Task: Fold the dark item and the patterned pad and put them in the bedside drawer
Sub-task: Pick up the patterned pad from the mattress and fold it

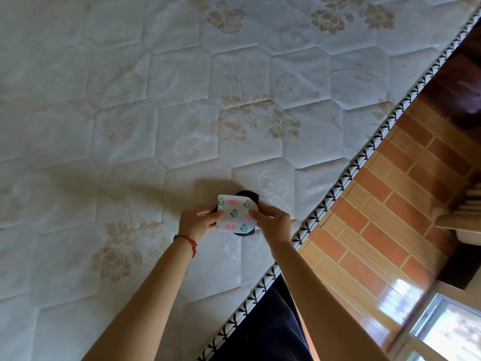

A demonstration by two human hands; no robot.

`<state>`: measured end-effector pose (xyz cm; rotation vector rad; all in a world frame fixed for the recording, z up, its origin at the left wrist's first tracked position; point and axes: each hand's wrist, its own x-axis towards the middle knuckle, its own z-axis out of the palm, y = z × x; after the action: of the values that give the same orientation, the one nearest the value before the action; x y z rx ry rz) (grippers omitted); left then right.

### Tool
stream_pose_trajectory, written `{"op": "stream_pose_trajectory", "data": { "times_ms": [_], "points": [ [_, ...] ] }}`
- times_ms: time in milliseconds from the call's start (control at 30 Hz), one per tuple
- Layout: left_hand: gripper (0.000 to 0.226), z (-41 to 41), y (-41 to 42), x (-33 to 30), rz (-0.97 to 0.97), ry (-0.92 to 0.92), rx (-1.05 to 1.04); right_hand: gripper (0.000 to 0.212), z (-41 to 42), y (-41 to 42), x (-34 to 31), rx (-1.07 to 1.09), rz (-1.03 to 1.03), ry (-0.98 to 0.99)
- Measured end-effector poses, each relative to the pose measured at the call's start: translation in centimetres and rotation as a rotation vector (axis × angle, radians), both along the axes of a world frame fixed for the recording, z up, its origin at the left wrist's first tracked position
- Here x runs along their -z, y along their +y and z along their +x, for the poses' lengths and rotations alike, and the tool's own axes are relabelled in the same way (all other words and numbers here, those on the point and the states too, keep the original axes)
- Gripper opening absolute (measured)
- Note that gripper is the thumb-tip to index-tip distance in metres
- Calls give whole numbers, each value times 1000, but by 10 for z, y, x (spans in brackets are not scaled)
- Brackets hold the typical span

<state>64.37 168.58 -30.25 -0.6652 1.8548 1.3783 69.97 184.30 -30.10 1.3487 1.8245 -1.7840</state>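
A small white patterned pad point(235, 213) with pink flowers and green sprigs lies folded over a dark item point(248, 196), whose dark edges show above and below it. Both sit on the quilted mattress point(156, 113) close to its right edge. My left hand point(196, 222) pinches the pad's left side. Gripping the pad's right side is my right hand point(273, 222). A red string bracelet circles my left wrist. The bedside drawer is not in view.
The mattress edge with black-and-white piping point(338, 188) runs diagonally from lower middle to upper right. Beyond it is an orange tiled floor point(377, 217). Pale furniture point(463, 220) stands at the far right, and a dark object sits at the upper right.
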Motion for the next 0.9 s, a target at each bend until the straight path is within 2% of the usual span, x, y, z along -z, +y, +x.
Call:
{"op": "stream_pose_trajectory", "data": {
  "times_ms": [200,300,567,700,900],
  "points": [
    [21,4,5,-14,42,-8,-75,28,7,4,-6,55,-56,-11],
    [26,7,8,-25,86,4,-93,21,12,6,-13,96,-87,8],
    [20,22,21,-55,100,65,-25,24,34,17,-44,232,-187,94],
    [25,30,35,-71,97,74,19,28,48,28,-61,276,-206,137],
    [27,48,65,-98,122,70,97,27,71,54,-84,354,-153,157]
  ]
}}
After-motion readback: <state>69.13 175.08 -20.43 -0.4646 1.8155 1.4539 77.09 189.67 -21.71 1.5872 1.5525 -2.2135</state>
